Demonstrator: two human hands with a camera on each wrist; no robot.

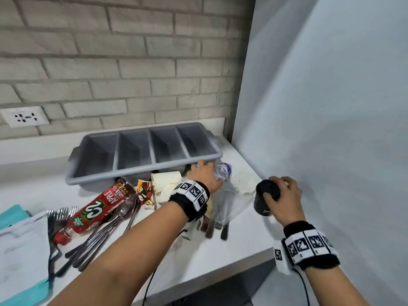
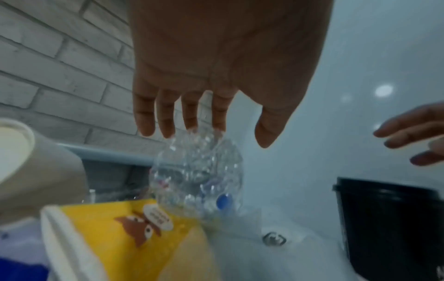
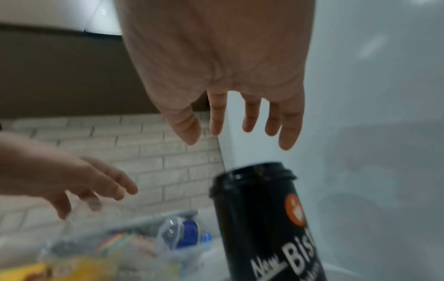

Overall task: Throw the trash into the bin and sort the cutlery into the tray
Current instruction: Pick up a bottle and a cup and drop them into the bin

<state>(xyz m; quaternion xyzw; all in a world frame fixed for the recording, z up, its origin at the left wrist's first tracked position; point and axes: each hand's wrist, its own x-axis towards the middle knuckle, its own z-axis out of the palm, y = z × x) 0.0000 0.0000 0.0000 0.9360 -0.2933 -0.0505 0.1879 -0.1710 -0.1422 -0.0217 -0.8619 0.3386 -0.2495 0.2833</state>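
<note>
Both forearms fill the near foreground. Left hand (image 1: 204, 173) reaches far into the trash heap with fingers spread and straight, fingertips (image 2: 217, 121) just touching the crushed clear bottle (image 2: 197, 175) — nothing grasped yet. That bottle lies directly beyond the fingers, tight against the front wall of the grey cutlery tray (image 1: 143, 171). Right hand (image 1: 283, 193) is nearer its own target: in the head view it sits atop the upright black cup (image 1: 265, 200), though the right wrist view shows fingers loose, unclenched. Spoons (image 1: 103, 233) and forks (image 1: 61, 212) lie unsorted at left; no bin is visible.

Brick wall (image 1: 110, 51) behind; white wall socket (image 1: 24, 117) at left; teal cloth (image 1: 13, 215) by the counter's edge.
</note>
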